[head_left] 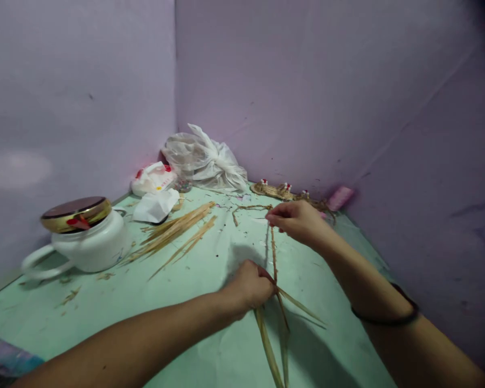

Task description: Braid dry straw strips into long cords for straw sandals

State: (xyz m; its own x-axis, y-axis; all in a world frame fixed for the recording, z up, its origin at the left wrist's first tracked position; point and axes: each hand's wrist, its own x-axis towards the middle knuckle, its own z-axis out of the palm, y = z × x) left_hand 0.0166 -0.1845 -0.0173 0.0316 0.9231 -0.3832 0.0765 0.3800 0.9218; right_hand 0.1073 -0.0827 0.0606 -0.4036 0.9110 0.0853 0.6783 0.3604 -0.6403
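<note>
A thin braided cord of dry plant fibre (pixel 274 248) runs between my two hands above the pale green table. My left hand (pixel 250 285) is closed around its lower part, where loose flat strands (pixel 269 345) fan out below and to the right. Higher up, the fingers of my right hand (pixel 293 218) pinch the cord near its top. Beyond that pinch, a thin bent length of cord (pixel 250 208) stretches left across the table. Left of my hands lies a bundle of dry straw strips (pixel 178 231).
At left stands a white pot (pixel 95 245) with a gold-rimmed lid (pixel 76 213) resting tilted on top. White plastic bags (pixel 214 161) and a paper piece (pixel 156 206) lie by the back corner. A braided piece with small flowers (pixel 272 191) and a pink roll (pixel 340 198) lie along the right wall.
</note>
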